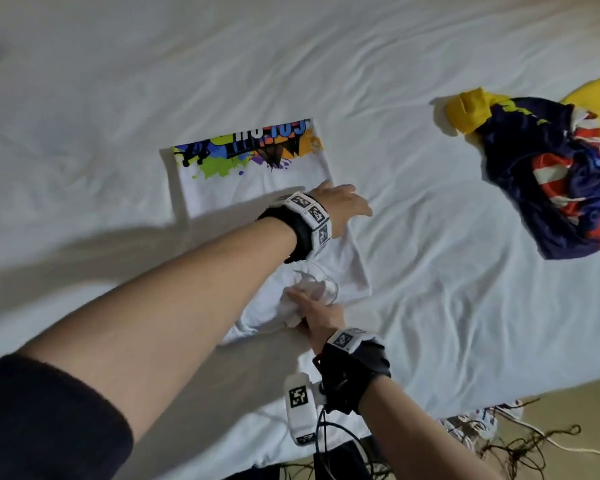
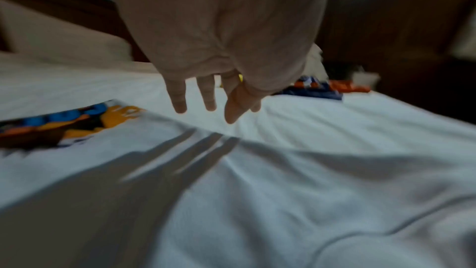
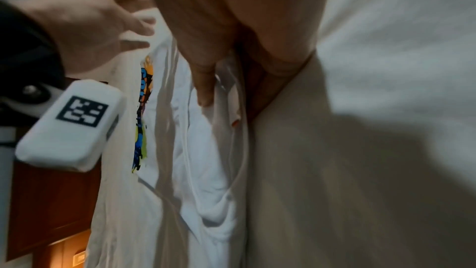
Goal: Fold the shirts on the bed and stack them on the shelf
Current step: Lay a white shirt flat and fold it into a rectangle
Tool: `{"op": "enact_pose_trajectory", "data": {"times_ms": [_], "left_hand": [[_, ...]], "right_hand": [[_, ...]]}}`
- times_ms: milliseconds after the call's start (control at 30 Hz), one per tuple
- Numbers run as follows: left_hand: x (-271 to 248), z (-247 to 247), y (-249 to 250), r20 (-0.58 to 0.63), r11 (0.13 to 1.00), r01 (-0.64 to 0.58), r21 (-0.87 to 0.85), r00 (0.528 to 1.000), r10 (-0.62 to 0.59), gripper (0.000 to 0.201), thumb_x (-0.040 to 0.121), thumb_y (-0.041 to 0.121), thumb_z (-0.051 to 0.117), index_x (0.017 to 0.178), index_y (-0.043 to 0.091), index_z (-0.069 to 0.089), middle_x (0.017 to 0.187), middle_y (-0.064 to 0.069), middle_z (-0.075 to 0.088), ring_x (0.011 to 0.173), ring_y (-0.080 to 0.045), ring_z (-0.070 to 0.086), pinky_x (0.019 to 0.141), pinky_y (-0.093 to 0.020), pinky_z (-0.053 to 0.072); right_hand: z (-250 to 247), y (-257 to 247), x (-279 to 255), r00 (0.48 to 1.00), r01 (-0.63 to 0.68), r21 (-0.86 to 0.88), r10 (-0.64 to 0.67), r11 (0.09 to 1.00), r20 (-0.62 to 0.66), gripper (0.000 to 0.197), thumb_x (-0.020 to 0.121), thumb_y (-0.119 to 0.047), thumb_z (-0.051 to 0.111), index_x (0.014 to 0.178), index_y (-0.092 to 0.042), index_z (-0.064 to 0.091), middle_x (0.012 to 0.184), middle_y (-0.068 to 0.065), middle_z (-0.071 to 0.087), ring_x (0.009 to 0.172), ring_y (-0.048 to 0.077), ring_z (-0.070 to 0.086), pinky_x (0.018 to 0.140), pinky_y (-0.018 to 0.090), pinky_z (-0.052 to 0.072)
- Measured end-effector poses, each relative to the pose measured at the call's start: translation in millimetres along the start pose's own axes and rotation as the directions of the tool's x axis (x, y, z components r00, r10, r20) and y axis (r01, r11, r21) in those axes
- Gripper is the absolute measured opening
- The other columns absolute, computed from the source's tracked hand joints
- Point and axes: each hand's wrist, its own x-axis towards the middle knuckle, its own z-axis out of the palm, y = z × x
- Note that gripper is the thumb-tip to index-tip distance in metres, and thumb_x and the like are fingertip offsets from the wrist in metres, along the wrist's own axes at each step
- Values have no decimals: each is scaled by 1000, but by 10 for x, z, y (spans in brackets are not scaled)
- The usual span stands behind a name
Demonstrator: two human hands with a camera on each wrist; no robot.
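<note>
Bedsheet (image 1: pixel 430 254), white and creased, fills the head view; a white shirt (image 1: pixel 257 181) with a multicolour splash print lies partly folded at centre, its printed end toward 12 o'clock and its collar end toward 6 o'clock; the upper line of print is cut by a fold and cannot be read. Left hand (image 1: pixel 340 202) reaches across the shirt's edge toward 3 o'clock, fingers (image 2: pixel 206 95) straight and spread, holding nothing; in the left wrist view they hang just above the fabric, and contact with the shirt cannot be told. Right hand (image 1: pixel 317 315), at 6 o'clock of the shirt, grips a bunched fold of white cloth near the collar; in the right wrist view its fingers (image 3: pixel 204 87) press into the fabric, the rest hidden under the palm and blurred. A heap of unfolded shirts (image 1: pixel 561 174), navy, red-and-white striped and yellow, lies well apart at 3 o'clock, its far side cut off by the frame edge. Tangled cables (image 1: pixel 520 441) lie on the floor at 5 o'clock, indistinct. Dark wooden furniture (image 2: pixel 386 27) beyond the bed is too blurred to identify.
</note>
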Motion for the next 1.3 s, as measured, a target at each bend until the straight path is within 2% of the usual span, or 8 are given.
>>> {"op": "enact_pose_trajectory", "data": {"times_ms": [133, 267, 433, 700, 800, 967, 1167, 1300], "left_hand": [[311, 92, 44, 113, 952, -20, 305, 993, -15, 51, 85, 1, 52, 134, 16, 48, 131, -5, 52, 132, -23, 36, 115, -63, 9], [480, 70, -8, 161, 952, -21, 304, 986, -30, 26, 90, 10, 56, 115, 15, 64, 116, -4, 62, 119, -27, 52, 106, -48, 32], [760, -152, -133, -65, 978, 185, -100, 979, -192, 23, 98, 24, 53, 118, 20, 61, 131, -2, 54, 118, -28, 54, 89, -39, 44], [1294, -537, -276, -334, 746, 304, -593, 749, -571, 28, 93, 28, 55, 116, 12, 62, 129, -10, 59, 118, -32, 54, 97, -35, 42], [1190, -490, -422, -209, 694, 469, -546, 727, -655, 41, 87, 49, 47, 110, 20, 65, 124, -8, 63, 115, -32, 56, 99, -38, 39], [863, -381, -690, -105, 710, 584, -393, 739, -665, 44, 80, 53, 44, 105, 21, 62, 123, -16, 61, 110, -38, 56, 91, -41, 40], [681, -353, -854, -33, 718, 570, -399, 774, -633, 37, 70, 47, 49, 74, 12, 56, 91, -16, 63, 84, -36, 59, 69, -34, 43], [573, -258, -914, -97, 676, 544, -497, 739, -667, 40, 84, 43, 57, 61, 11, 54, 77, -17, 63, 77, -36, 62, 61, -31, 39]], "right_hand": [[-79, 48, 127, 1000, -10, -49, 9, 999, -24, 29, 52, -26, 94, 62, -8, 73, 70, 12, 73, 77, 33, 72, 74, 50, 59], [-290, 26, 282, 996, 35, -127, -24, 991, 83, 63, 27, -52, 94, 75, -15, 78, 77, 10, 75, 77, 30, 73, 74, 53, 59], [-1058, -763, 234, 994, 63, -281, -85, 958, -67, 41, 56, -27, 91, 79, -5, 66, 77, 16, 72, 74, 33, 71, 69, 46, 60], [-2059, -2462, 694, 824, 406, -444, -530, 799, -201, 18, 81, -32, 75, 90, -18, 67, 70, 2, 65, 55, 16, 58, 45, 18, 43], [-2194, -2384, 618, 855, 337, -397, -454, 853, -249, 28, 78, -46, 75, 86, -20, 68, 68, 1, 64, 57, 14, 58, 42, 16, 41], [-2389, -1817, 558, 891, 168, -182, -228, 969, -393, 53, 51, -66, 76, 65, -15, 72, 75, 12, 73, 78, 30, 70, 80, 43, 59], [-1919, -1123, 241, 951, 193, 285, -109, 939, -288, 38, 74, -26, 83, 90, 5, 68, 69, 19, 65, 66, 30, 67, 62, 34, 59], [-1230, -817, 277, 986, 131, 273, -97, 953, -135, 34, 71, -25, 84, 84, -2, 63, 66, 18, 61, 65, 30, 63, 68, 40, 59]]}}
